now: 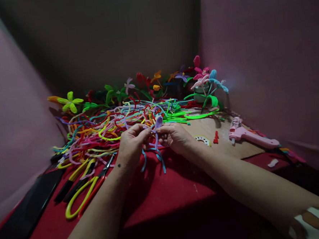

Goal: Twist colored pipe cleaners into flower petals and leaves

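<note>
Between my two hands is a purple pipe cleaner (158,122), bent into a narrow petal-like loop at the top with a tail hanging below. My left hand (135,139) pinches it from the left, thumb against fingers. From the right, my right hand (174,136) grips it close to the base of the loop. Just under the hands, blue pipe cleaner pieces (159,157) lie near the red cloth. A large heap of many-coloured pipe cleaners (95,132) spreads behind and left of my left hand.
Yellow-and-red scissors (85,198) and black-and-yellow pliers (73,179) lie at left beside a dark flat object (32,206). At right, a pink glue gun (253,135) and a tape roll (202,141) rest on a brown board (231,149). Pipe-cleaner flowers (201,73) stand along the back.
</note>
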Tool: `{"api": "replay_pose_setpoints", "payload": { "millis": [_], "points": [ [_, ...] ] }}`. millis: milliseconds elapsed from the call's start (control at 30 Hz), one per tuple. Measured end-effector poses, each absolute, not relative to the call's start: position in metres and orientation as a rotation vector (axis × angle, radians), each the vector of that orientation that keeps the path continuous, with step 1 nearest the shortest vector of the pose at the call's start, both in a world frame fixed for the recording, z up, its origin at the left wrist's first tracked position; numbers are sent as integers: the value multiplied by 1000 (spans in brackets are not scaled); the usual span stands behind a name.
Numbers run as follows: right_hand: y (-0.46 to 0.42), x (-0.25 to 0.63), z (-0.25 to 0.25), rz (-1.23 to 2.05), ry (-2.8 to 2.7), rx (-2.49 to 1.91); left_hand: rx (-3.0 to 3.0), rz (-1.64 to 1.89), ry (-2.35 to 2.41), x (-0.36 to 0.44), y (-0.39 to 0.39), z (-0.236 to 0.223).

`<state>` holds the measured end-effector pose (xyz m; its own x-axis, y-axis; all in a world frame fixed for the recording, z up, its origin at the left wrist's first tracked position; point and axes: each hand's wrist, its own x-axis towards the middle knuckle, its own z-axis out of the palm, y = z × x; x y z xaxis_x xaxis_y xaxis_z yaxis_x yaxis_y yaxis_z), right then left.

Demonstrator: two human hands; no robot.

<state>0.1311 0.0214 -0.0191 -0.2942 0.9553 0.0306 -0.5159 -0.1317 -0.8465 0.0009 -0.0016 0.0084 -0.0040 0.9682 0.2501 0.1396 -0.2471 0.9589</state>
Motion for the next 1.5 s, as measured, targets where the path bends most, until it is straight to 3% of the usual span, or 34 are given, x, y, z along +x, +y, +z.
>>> {"api": "replay_pose_setpoints", "payload": {
  "millis": [233,933,1267,1500],
  "points": [
    [21,131,-21,1572,-1012,-615,1503,1155,1202,-1,0,5],
    [15,132,-19,1485,-1157,-784,1543,1156,1201,-2,-2,9],
    [19,136,-13,1651,-1017,-695,1315,1061,1022,-12,8,-1],
    [21,137,-12,1438,-1054,-763,1298,1071,1045,-9,6,1]
  ]
}}
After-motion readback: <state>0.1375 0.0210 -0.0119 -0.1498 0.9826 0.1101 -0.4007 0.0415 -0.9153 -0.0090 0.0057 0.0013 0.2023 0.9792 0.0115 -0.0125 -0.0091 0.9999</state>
